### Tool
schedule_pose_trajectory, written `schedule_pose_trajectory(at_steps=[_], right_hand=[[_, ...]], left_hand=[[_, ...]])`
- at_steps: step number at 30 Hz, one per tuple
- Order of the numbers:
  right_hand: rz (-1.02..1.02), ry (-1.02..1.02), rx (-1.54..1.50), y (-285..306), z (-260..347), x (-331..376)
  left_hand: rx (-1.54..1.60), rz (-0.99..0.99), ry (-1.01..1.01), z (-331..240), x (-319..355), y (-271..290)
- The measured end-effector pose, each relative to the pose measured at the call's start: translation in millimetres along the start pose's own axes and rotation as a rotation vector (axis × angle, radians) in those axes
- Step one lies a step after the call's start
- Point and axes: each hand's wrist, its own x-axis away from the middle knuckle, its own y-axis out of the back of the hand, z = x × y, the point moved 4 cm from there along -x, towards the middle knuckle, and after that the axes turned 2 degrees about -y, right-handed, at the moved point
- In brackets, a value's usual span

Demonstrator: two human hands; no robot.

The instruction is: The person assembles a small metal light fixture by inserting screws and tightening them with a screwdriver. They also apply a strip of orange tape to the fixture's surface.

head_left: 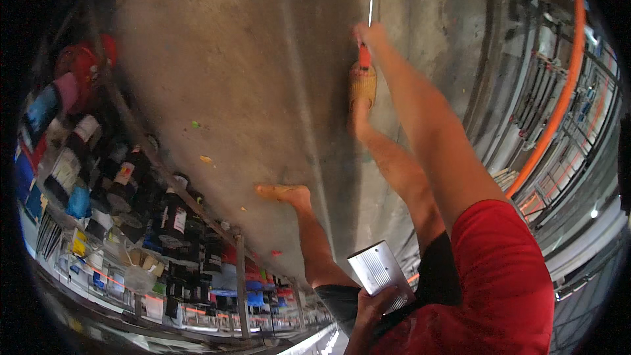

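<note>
Close to my body, my left hand (pixel 374 304) is closed round a silver metal box (pixel 378 267) with a ribbed face. My right arm reaches far forward. The right hand (pixel 371 36) is wrapped round a red-handled tool (pixel 364 57) with a thin, bright metal shaft or blade pointing away from me. Whether it is a screwdriver or a knife, I cannot tell. The handle's end appears just above my forward foot in its yellow-brown shoe (pixel 363 85); the hand hides the handle's middle.
A rack (pixel 240 283) on the left holds several dark spools or rolls (pixel 173 219) and bundles. Along the right runs a bent-looking orange pipe or rail (pixel 559 112) with metal framework beyond. Small scraps (pixel 206 158) lie on the concrete floor (pixel 217 59).
</note>
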Motion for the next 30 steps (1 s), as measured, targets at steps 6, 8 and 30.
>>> schedule_pose_trajectory(at_steps=[6,8,30], right_hand=[[-0.330,-0.142,0.196,-34.9,-48.2,-67.3],[-0.352,-0.211,0.379,-43.6,-38.2,-67.1],[0.883,0.767,0.058,114.5,230.0,819.8]], left_hand=[[-0.258,-0.016,0.077,-0.8,-14.7,-5.4],[-0.207,0.057,-0.040,-0.2,-14.5,-3.3],[-0.189,0.540,-1.127,19.8,323.5,94.6]])
